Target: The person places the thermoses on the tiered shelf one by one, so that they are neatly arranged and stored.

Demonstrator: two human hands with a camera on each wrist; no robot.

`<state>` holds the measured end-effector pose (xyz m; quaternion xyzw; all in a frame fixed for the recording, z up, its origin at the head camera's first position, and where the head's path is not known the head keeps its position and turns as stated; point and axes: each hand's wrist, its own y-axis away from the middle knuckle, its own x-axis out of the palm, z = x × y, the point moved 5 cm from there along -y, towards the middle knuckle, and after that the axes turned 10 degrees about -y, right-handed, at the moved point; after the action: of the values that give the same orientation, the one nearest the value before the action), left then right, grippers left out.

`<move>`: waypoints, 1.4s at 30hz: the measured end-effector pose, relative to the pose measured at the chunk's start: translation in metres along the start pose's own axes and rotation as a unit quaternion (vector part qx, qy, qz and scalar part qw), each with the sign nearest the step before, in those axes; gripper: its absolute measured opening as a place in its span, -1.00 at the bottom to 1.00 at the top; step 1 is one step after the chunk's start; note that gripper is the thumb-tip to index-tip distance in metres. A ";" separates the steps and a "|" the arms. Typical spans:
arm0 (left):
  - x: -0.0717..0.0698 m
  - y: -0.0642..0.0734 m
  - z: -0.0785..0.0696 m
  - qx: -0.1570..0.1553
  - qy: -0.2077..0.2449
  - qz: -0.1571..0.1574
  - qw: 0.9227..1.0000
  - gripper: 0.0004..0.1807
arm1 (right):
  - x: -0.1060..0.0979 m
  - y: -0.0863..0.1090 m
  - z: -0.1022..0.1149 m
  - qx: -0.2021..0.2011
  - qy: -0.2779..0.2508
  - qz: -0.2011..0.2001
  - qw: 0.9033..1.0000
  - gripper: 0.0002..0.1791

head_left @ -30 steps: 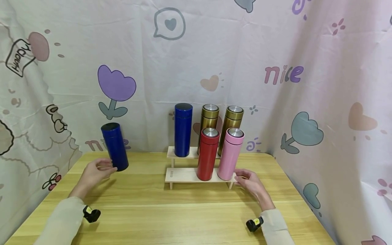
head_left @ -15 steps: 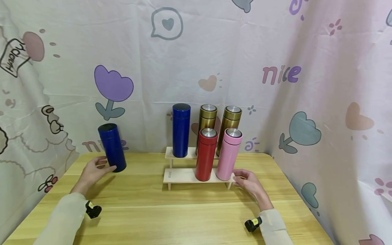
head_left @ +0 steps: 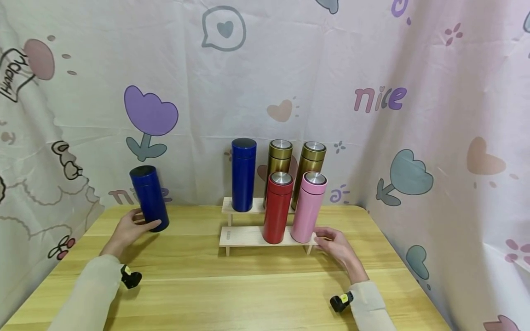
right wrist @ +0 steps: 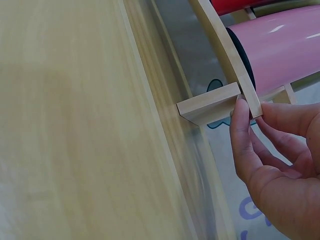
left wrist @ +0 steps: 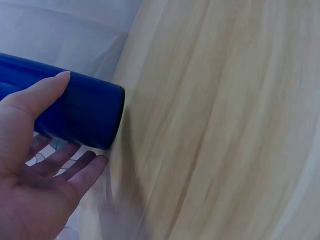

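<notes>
A blue thermos bottle [head_left: 151, 200] with a black top stands at the left of the table. My left hand [head_left: 129, 232] is at its lower part; in the left wrist view the thumb lies across the blue side and the other fingers [left wrist: 82, 172] reach loosely past it, fairly straight. At the two-tier wooden stand [head_left: 240, 236], my right hand [head_left: 336, 246] pinches the right end of the lower shelf [right wrist: 225, 50] between thumb and finger. On that shelf stand a red thermos bottle [head_left: 278, 214] and a pink thermos bottle [head_left: 307, 211].
The upper tier bears another blue thermos bottle [head_left: 243, 177] and two gold ones [head_left: 279, 158], partly hidden by the front row. Behind the wooden table [head_left: 232, 294] hangs a printed curtain [head_left: 198, 105], which also closes in both sides.
My left hand has moved in at the blue bottle's base, its thumb further across the front. The right hand keeps its pinch on the shelf end. The head view has shifted slightly.
</notes>
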<state>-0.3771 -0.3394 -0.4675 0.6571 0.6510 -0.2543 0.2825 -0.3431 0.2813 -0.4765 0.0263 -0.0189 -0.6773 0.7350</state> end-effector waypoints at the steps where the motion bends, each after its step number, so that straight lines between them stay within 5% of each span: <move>1: 0.000 -0.001 -0.001 -0.001 0.002 0.001 1.000 0.10 | 0.000 0.000 0.000 -0.001 0.002 0.001 1.000 -0.51; 21: 0.003 -0.011 -0.006 -0.020 0.019 -0.028 0.999 0.22 | 0.001 -0.002 0.002 -0.010 0.023 -0.001 1.000 -0.51; 42: 0.003 -0.009 -0.006 -0.008 -0.017 -0.040 0.999 0.23 | -0.001 -0.002 0.000 -0.009 0.016 -0.003 1.000 -0.53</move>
<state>-0.3866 -0.3332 -0.4662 0.6238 0.6738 -0.2712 0.2885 -0.3454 0.2823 -0.4770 0.0306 -0.0003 -0.6788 0.7337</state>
